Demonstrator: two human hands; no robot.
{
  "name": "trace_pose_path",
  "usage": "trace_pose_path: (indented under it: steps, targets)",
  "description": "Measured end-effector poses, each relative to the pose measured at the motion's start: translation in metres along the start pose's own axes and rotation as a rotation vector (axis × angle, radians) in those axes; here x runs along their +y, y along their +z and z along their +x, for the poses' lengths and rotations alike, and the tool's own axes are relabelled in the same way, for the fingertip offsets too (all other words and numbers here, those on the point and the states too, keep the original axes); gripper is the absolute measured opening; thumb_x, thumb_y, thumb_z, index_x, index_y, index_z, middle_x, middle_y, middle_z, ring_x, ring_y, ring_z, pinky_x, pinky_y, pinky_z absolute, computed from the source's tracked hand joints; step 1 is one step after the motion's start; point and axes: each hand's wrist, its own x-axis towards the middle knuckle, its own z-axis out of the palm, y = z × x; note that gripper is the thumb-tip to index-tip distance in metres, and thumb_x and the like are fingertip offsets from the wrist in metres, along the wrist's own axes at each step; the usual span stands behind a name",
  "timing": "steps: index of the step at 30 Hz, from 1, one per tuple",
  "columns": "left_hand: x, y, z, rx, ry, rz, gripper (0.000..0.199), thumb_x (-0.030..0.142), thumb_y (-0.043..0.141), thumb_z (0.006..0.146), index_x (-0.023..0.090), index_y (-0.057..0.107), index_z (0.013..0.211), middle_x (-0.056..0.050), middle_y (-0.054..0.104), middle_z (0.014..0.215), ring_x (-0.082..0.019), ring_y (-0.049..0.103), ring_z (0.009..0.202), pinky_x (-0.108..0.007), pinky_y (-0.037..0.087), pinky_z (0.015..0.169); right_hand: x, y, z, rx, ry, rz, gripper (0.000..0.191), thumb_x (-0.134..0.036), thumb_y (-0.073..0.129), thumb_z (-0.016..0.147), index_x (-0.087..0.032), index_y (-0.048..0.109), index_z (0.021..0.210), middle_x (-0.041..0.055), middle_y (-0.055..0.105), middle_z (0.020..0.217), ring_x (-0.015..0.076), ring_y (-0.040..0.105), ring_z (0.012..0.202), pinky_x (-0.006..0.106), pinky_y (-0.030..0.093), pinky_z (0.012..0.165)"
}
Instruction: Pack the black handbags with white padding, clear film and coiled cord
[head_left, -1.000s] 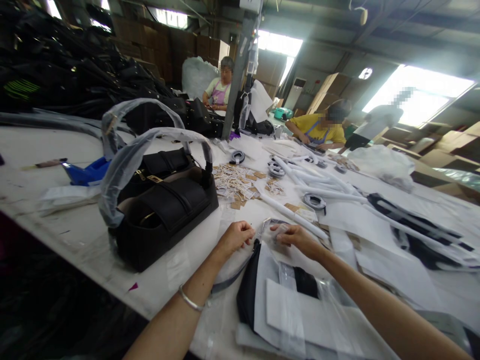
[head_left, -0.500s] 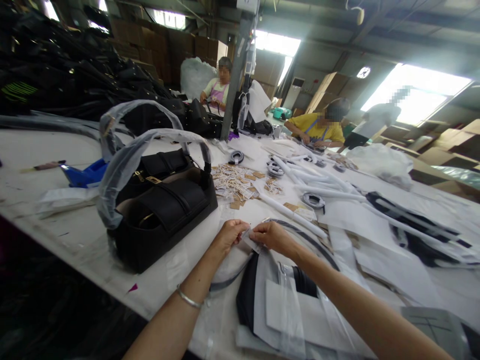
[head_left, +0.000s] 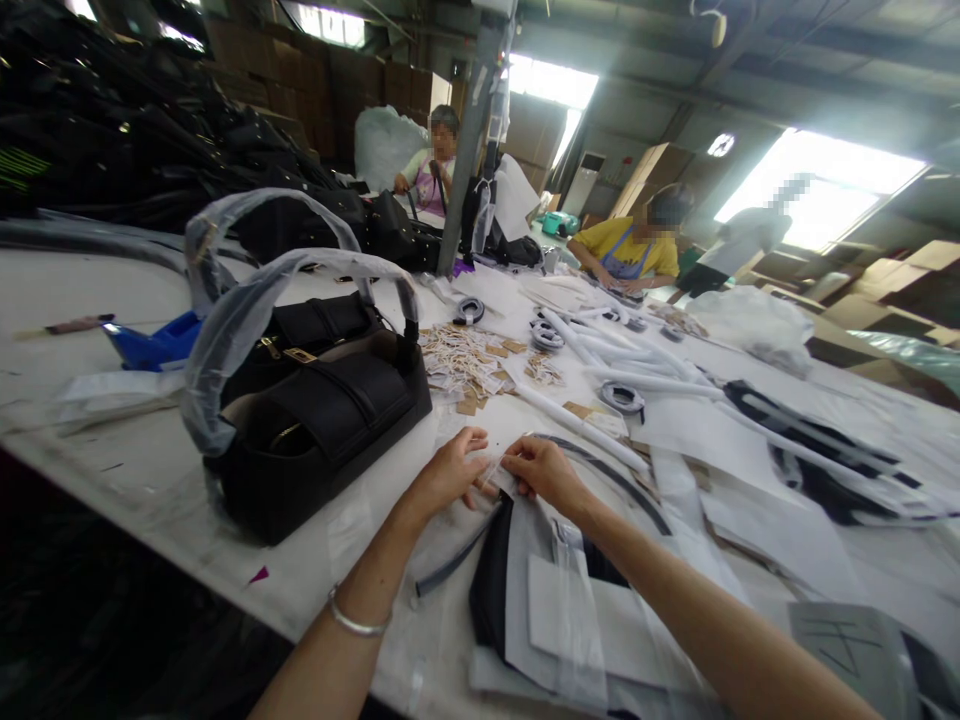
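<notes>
Just beyond a black bag (head_left: 491,585) covered with white sheets and clear plastic, my right hand (head_left: 544,470) pinches a small translucent piece (head_left: 501,478). Close on its left, my left hand (head_left: 452,472) has its fingers apart, their tips near that piece. A grey strap (head_left: 454,562) curves out from under my hands, and another grey length (head_left: 615,475) arcs behind my right hand. To the left stands an upright black handbag (head_left: 330,420), its handles wrapped in translucent film.
A blue tool (head_left: 154,342) lies at the left. Strings with brown tags (head_left: 465,365), coiled straps (head_left: 622,398) and white tubes (head_left: 577,430) cover the middle. Behind are a post (head_left: 469,140), black bags (head_left: 187,150) and a person in yellow (head_left: 622,245).
My left hand has opened its pinch and spread its fingers beside the small piece. My right hand stays pinched. The view has shifted slightly; the person at the back has raised a hand.
</notes>
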Motion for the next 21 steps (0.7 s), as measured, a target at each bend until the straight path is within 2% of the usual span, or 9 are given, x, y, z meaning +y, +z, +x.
trace_pose_path:
  steps: [2,4,6,10,13,15,17,19,21]
  targets:
    - [-0.002,0.001,0.0,-0.028,-0.047,0.005,0.053,0.034,0.065,0.074,0.017,0.052,0.122,-0.02,0.055,0.136,-0.018,0.071,0.064,-0.022,0.045,0.038,0.003,0.001,-0.002,0.022,-0.031,0.03,0.012,-0.03,0.06,0.081,-0.019,0.06,0.078,-0.0049,0.055,0.051,0.0107,0.051,0.042,0.02,0.038,0.039]
    - [-0.004,0.004,0.002,-0.018,-0.064,0.047,0.035,0.033,0.063,0.074,0.016,0.058,0.104,-0.013,0.068,0.109,-0.018,0.069,0.061,-0.021,0.045,0.04,0.004,0.002,-0.004,0.027,-0.066,0.023,0.012,-0.031,0.059,0.081,-0.019,0.06,0.078,-0.0042,0.057,0.057,0.0107,0.053,0.045,0.02,0.039,0.041]
    - [-0.004,0.003,0.006,0.051,-0.046,0.079,0.021,0.031,0.061,0.073,0.017,0.057,0.087,-0.006,0.069,0.087,-0.018,0.067,0.06,-0.021,0.044,0.042,0.004,0.001,-0.006,0.033,-0.125,-0.019,0.01,-0.029,0.059,0.079,-0.02,0.061,0.079,-0.0031,0.061,0.064,0.0107,0.054,0.05,0.021,0.04,0.046]
    - [-0.002,-0.015,0.01,0.226,0.058,0.121,0.012,0.024,0.062,0.063,0.018,0.055,0.071,-0.003,0.066,0.083,-0.018,0.063,0.076,-0.021,0.045,0.055,0.001,-0.004,-0.013,0.073,-0.222,-0.169,0.022,-0.031,0.064,0.079,-0.02,0.066,0.098,-0.0028,0.063,0.069,0.0122,0.055,0.059,0.024,0.041,0.058]
    - [0.004,-0.036,0.005,0.314,0.117,0.125,0.014,0.026,0.062,0.06,0.019,0.051,0.065,0.0,0.058,0.07,-0.015,0.056,0.071,-0.022,0.04,0.058,-0.003,-0.01,-0.021,0.08,-0.21,-0.205,0.032,-0.034,0.063,0.082,-0.02,0.065,0.111,-0.0016,0.066,0.074,0.0134,0.057,0.063,0.026,0.043,0.063]
    - [0.011,-0.046,-0.001,0.296,0.134,0.1,0.018,0.032,0.061,0.061,0.02,0.05,0.068,0.002,0.052,0.063,-0.014,0.051,0.062,-0.023,0.039,0.057,-0.004,-0.019,-0.028,0.103,-0.198,-0.229,0.032,-0.032,0.063,0.082,-0.02,0.066,0.111,-0.0007,0.068,0.077,0.0138,0.058,0.065,0.027,0.044,0.067]
    - [0.016,-0.051,-0.008,0.208,0.159,0.064,0.024,0.037,0.063,0.062,0.02,0.049,0.072,0.003,0.052,0.063,-0.013,0.048,0.059,-0.024,0.038,0.057,-0.002,-0.033,-0.035,0.143,-0.172,-0.241,0.032,-0.03,0.064,0.081,-0.02,0.067,0.111,-0.0002,0.068,0.078,0.0142,0.06,0.067,0.028,0.045,0.068]
    - [0.019,-0.053,-0.011,0.101,0.174,0.069,0.03,0.04,0.065,0.062,0.021,0.05,0.078,0.004,0.053,0.065,-0.013,0.048,0.058,-0.024,0.037,0.057,0.004,-0.056,-0.045,0.207,-0.127,-0.206,0.032,-0.03,0.064,0.08,-0.02,0.068,0.11,0.0003,0.069,0.078,0.015,0.062,0.07,0.028,0.047,0.068]
    - [0.016,-0.054,-0.008,0.046,0.166,0.179,0.033,0.04,0.064,0.062,0.021,0.052,0.086,0.005,0.053,0.065,-0.013,0.048,0.058,-0.025,0.037,0.058,0.016,-0.085,-0.058,0.306,-0.064,-0.152,0.031,-0.032,0.064,0.08,-0.02,0.069,0.109,0.0004,0.07,0.077,0.0155,0.063,0.07,0.027,0.048,0.067]
